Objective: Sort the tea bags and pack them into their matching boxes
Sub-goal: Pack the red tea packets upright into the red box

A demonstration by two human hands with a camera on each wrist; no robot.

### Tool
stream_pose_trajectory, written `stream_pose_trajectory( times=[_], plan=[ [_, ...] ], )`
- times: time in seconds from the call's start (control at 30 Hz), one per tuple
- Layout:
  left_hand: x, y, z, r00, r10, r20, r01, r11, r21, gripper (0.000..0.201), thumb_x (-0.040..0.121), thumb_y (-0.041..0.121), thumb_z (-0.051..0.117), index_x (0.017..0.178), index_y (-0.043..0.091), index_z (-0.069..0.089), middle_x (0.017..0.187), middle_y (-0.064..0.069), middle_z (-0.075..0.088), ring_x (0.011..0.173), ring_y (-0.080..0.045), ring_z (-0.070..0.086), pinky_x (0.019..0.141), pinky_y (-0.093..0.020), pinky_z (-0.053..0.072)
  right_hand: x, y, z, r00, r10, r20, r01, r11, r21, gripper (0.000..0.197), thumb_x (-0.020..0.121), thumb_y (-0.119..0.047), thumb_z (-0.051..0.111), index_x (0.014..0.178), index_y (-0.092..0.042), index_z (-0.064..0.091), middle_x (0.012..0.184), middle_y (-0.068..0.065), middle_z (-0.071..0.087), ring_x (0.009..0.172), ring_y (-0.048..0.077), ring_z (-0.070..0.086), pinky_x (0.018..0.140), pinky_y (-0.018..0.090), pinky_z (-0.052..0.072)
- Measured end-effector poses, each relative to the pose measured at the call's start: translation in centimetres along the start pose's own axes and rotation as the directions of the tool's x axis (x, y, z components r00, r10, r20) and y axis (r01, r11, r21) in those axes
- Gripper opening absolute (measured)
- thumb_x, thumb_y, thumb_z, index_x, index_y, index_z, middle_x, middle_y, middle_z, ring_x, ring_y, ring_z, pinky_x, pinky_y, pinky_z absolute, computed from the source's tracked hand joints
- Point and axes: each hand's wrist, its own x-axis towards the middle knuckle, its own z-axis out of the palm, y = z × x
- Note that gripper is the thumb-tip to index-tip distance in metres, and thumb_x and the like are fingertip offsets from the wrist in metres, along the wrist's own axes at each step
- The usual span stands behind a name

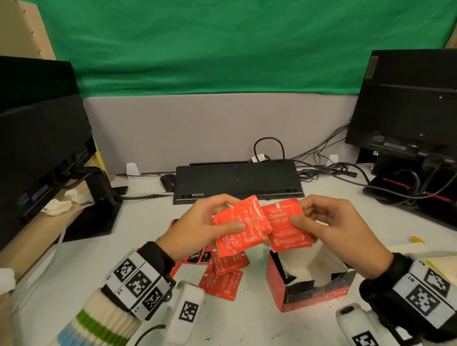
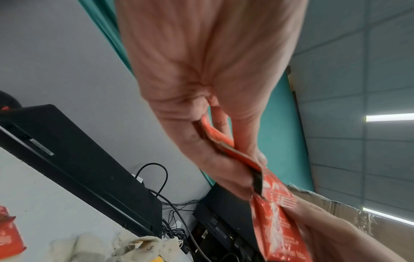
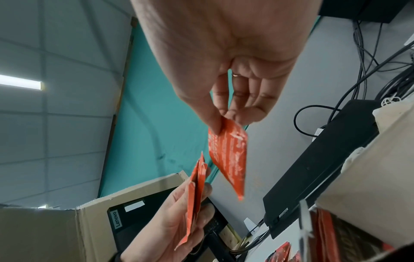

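Note:
My left hand (image 1: 225,214) grips a small stack of red tea bags (image 1: 237,224) between thumb and fingers above the table. In the left wrist view the stack (image 2: 226,141) shows edge-on in that hand (image 2: 224,150). Beside it, my right hand (image 1: 301,211) pinches a single red tea bag (image 1: 286,227) by its right edge; it hangs from the thumb and finger (image 3: 230,156). The two lots touch or overlap at the middle. An open red box (image 1: 309,281) stands under the right hand. Loose red tea bags (image 1: 223,276) and some dark ones (image 1: 199,256) lie under the left hand.
A black keyboard (image 1: 238,180) leans at the back, a mouse (image 1: 168,180) to its left. Monitors stand left (image 1: 34,143) and right (image 1: 414,109), with cables (image 1: 325,167) between. Crumpled tissue (image 1: 57,206) lies by the left monitor stand.

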Motion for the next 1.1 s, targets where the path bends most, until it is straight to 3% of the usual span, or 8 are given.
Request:
stream_pose_trajectory(
  times=[0.17,0.27,0.43,0.57,0.67,0.87,1.0,1.1],
  plan=[
    [0.0,0.3,-0.1,1.0,0.004,-0.021,-0.004,1.0,-0.006,0.039,0.078,0.012,0.077,0.113,0.02,0.06,0.105,0.0,0.073,0.094,-0.015,0.072,0.073,-0.025,0.059,-0.2,-0.3,0.2,0.999,0.038,0.005,-0.038,0.997,0.069,0.01,0.092,-0.02,0.056,0.096,-0.011,0.059,0.091,0.003,0.073,0.081,0.018,0.071,0.061,0.032,0.059],
    [-0.1,0.5,0.1,1.0,0.024,-0.008,-0.024,0.999,-0.028,0.047,0.076,0.006,0.078,0.117,0.017,0.059,0.105,-0.003,0.074,0.094,-0.018,0.072,0.076,-0.028,0.059,-0.5,-0.9,0.5,0.991,0.097,0.097,-0.109,0.985,0.13,0.016,0.094,-0.025,0.051,0.106,-0.015,0.054,0.093,0.007,0.074,0.076,0.027,0.073,0.061,0.04,0.061],
    [-0.1,0.6,0.4,1.0,-0.006,0.019,0.006,1.0,-0.003,0.047,0.077,0.011,0.079,0.118,0.022,0.058,0.105,-0.001,0.074,0.095,-0.018,0.073,0.082,-0.037,0.06,-1.0,-1.7,1.1,0.978,0.066,0.199,-0.094,0.986,0.136,0.015,0.097,-0.024,0.047,0.108,-0.016,0.053,0.086,0.011,0.073,0.061,0.037,0.07,0.052,0.039,0.059],
    [-0.1,0.5,0.3,1.0,-0.006,0.014,0.006,1.0,-0.008,0.047,0.076,0.01,0.079,0.117,0.022,0.058,0.105,-0.002,0.074,0.095,-0.018,0.073,0.082,-0.041,0.06,-0.8,-1.3,1.0,0.984,0.015,0.176,-0.028,0.997,0.073,0.022,0.097,-0.024,0.047,0.108,-0.014,0.064,0.084,0.002,0.071,0.057,0.027,0.065,0.051,0.037,0.055],
    [0.0,0.4,0.4,1.0,0.026,-0.007,-0.026,0.999,0.019,0.046,0.074,0.012,0.082,0.113,0.022,0.06,0.106,0.002,0.072,0.096,-0.016,0.072,0.08,-0.041,0.061,-0.9,-1.2,1.2,0.982,-0.007,0.187,0.0,0.999,0.04,0.023,0.096,-0.025,0.049,0.104,-0.013,0.067,0.084,0.003,0.069,0.057,0.025,0.062,0.051,0.036,0.054],
    [0.0,0.0,1.1,0.998,0.037,-0.041,-0.034,0.996,0.079,0.055,0.063,0.037,0.082,0.112,0.037,0.059,0.108,0.017,0.063,0.102,-0.015,0.067,0.079,-0.041,0.061,-1.3,-0.9,1.8,0.953,-0.007,0.302,0.031,0.997,-0.076,0.017,0.096,-0.027,0.051,0.096,-0.017,0.065,0.063,0.005,0.065,0.047,0.017,0.057,0.052,0.026,0.05],
    [0.0,-0.2,1.2,0.999,-0.017,0.048,0.012,0.995,0.103,0.052,0.069,0.033,0.082,0.115,0.033,0.06,0.107,0.009,0.067,0.1,-0.016,0.069,0.082,-0.042,0.06,-1.6,-0.7,2.2,0.913,0.051,0.405,-0.021,0.997,-0.078,0.031,0.099,-0.029,0.042,0.088,-0.006,0.061,0.063,0.0,0.061,0.054,0.02,0.056,0.056,0.028,0.048],
    [0.0,-0.3,1.3,0.992,-0.06,0.115,0.045,0.991,0.125,0.049,0.069,0.032,0.083,0.113,0.026,0.062,0.093,0.003,0.074,0.089,-0.017,0.073,0.08,-0.044,0.06,-1.7,-1.0,2.6,0.885,0.087,0.457,-0.083,0.996,-0.029,0.042,0.097,-0.036,0.04,0.083,0.0,0.057,0.065,0.002,0.061,0.057,0.026,0.054,0.056,0.027,0.046]
  ],
)
